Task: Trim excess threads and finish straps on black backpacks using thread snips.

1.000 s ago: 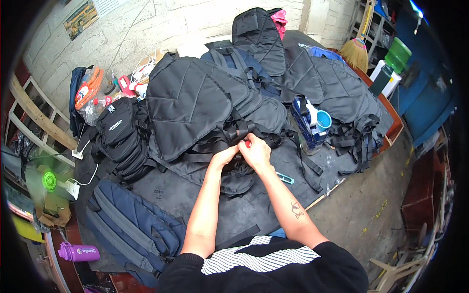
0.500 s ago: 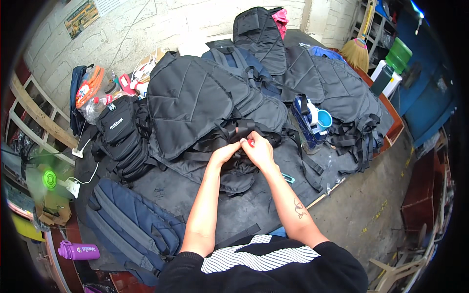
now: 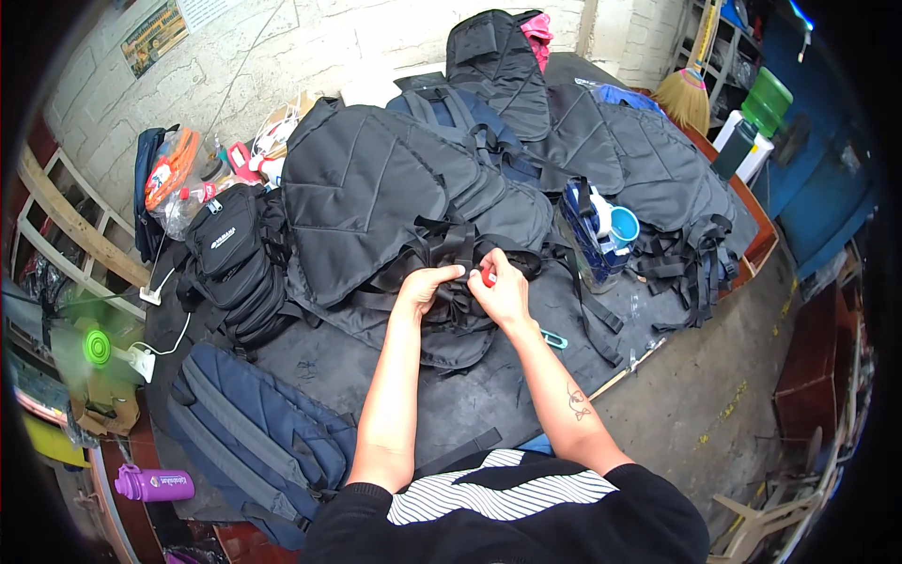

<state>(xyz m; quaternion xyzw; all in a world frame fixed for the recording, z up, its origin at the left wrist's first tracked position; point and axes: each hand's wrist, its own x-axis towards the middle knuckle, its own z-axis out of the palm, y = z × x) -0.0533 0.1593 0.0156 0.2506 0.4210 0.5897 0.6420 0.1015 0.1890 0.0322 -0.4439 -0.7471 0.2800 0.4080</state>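
Observation:
Both my hands are over the lower edge of a black backpack (image 3: 362, 179) lying on the table. My left hand (image 3: 427, 287) pinches a black webbing strap (image 3: 455, 246), its thumb pointing toward the right hand. Close beside it, my right hand (image 3: 504, 299) is closed round a small red object (image 3: 489, 276); most of this is hidden by the fingers, so its kind is unclear. Loose black straps bunch up under and between the hands. A small teal-handled tool (image 3: 554, 339) lies on the table by my right forearm.
More black backpacks (image 3: 658, 169) pile up behind and to the right. A navy backpack (image 3: 258, 423) lies near left, with a purple bottle (image 3: 155, 483) beside it. A blue cup (image 3: 623, 226) stands in a clear container. The table edge (image 3: 615, 381) runs along the right.
My hands have drawn slightly apart, the left shifting a little leftward. The strap ends now stand more spread above my left hand, and more of the red object shows.

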